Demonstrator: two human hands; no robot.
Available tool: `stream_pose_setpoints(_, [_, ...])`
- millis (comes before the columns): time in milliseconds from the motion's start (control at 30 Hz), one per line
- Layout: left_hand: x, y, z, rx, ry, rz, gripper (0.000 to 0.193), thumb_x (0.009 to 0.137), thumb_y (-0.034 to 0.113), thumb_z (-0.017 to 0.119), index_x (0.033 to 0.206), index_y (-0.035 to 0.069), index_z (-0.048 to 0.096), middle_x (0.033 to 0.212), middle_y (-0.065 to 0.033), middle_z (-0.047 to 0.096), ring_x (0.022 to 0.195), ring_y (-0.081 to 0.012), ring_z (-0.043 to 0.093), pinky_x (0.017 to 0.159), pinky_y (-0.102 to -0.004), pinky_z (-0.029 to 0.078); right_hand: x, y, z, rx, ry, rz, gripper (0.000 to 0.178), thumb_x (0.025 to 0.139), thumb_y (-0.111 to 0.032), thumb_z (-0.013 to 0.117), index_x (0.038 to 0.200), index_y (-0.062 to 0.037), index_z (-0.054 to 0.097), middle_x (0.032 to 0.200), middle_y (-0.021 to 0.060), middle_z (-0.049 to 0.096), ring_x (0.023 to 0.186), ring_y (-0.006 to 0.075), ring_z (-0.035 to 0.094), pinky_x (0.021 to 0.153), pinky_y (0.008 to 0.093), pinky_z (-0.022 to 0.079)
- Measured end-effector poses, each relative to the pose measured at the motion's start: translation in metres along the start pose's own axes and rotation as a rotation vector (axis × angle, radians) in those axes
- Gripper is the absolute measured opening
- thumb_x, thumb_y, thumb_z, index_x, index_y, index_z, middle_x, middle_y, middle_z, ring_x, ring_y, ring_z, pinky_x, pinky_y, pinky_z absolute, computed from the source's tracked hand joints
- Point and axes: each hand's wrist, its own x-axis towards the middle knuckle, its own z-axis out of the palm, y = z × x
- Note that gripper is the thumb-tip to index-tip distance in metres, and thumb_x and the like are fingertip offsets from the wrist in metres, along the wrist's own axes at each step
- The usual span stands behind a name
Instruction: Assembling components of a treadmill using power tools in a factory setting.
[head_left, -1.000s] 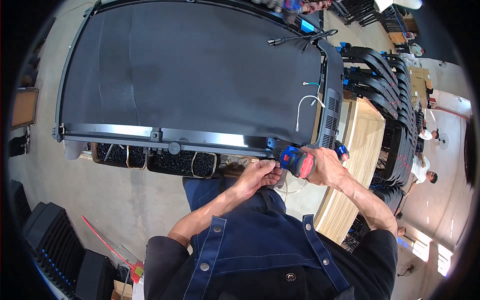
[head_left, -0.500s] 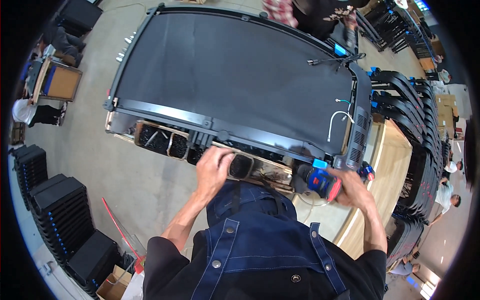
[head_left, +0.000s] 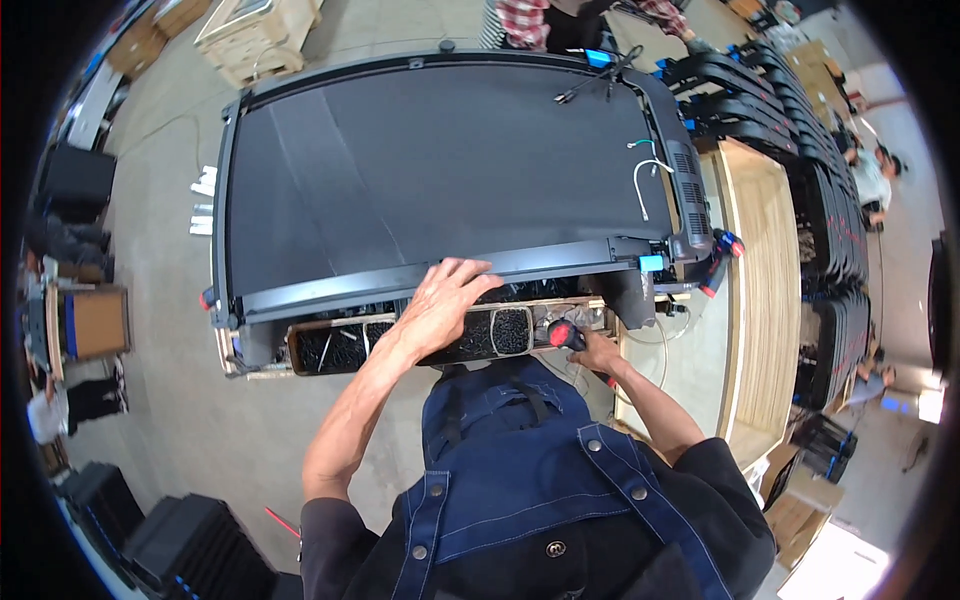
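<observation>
A treadmill deck with a wide black belt lies in front of me, a long dark side rail along its near edge. My left hand rests at this rail, fingers stretched out and holding nothing that I can see. Below the rail runs a long narrow parts tray with compartments of dark screws and other small hardware. My right hand grips a power drill with a black and red body, just right of the tray. Its lower part is mostly hidden.
Another red and blue power drill is by the deck's right end, beside a long wooden box. Stacked black frames stand farther right. A co-worker in a checked sleeve is across the deck. A black cable and white wire lie on the belt.
My left hand has gone from the parts tray up to the side rail. My right hand has brought the drill from the deck's near right corner leftward and down beside the tray. The view has shifted.
</observation>
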Motion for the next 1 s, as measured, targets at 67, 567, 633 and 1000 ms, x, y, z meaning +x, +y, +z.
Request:
stream_pose_setpoints(67, [0.02, 0.025, -0.004, -0.071, 0.096, -0.053, 0.051, 0.085, 0.012, 0.073, 0.133, 0.007, 0.055, 0.125, -0.0152, 0.055, 0.116, -0.036, 0.053, 0.1, -0.0452, 0.045, 0.041, 0.028, 0.045, -0.03, 0.03, 0.14, 0.081, 0.077, -0.049, 0.079, 0.138, -0.0043, 0.052, 0.126, 0.0205, 0.067, 0.115, 0.0354, 0.066, 0.094, 0.0468, 0.054])
stream_pose_setpoints(567, [0.017, 0.011, -0.001, -0.093, -0.139, -0.461, 0.05, 0.079, 0.026, 0.08, 0.118, 0.007, 0.056, 0.12, -0.0196, 0.05, 0.111, -0.0432, 0.05, 0.093, -0.0523, 0.043, 0.115, 0.012, 0.131, 0.421, 0.153, 0.529, 0.053, 0.091, -0.031, 0.062, 0.142, -0.0192, 0.053, 0.122, 0.0188, 0.065, 0.117, 0.0415, 0.063, 0.093, 0.0545, 0.053])
stream_pose_setpoints(633, [-0.026, -0.005, -0.005, 0.11, -0.152, -0.573, 0.064, 0.082, 0.033, 0.082, 0.131, 0.003, 0.056, 0.136, -0.0278, 0.049, 0.125, -0.0519, 0.045, 0.106, -0.0589, 0.039, 0.111, -0.003, 0.112, 0.264, 0.049, 0.334, 0.049, 0.092, -0.034, 0.063, 0.138, -0.0175, 0.057, 0.124, 0.019, 0.065, 0.117, 0.0405, 0.063, 0.094, 0.0536, 0.053])
stream_pose_setpoints(1000, [-0.052, -0.046, 0.038, 0.614, -0.054, -0.299, 0.045, 0.085, 0.027, 0.074, 0.12, 0.002, 0.062, 0.125, -0.0229, 0.06, 0.107, -0.0452, 0.056, 0.087, -0.0546, 0.047, 0.15, -0.142, -0.011, 2.633, -1.236, -0.998, 0.039, 0.103, -0.03, 0.048, 0.128, -0.0025, 0.059, 0.131, 0.01, 0.064, 0.121, 0.0257, 0.058, 0.105, 0.0417, 0.047])
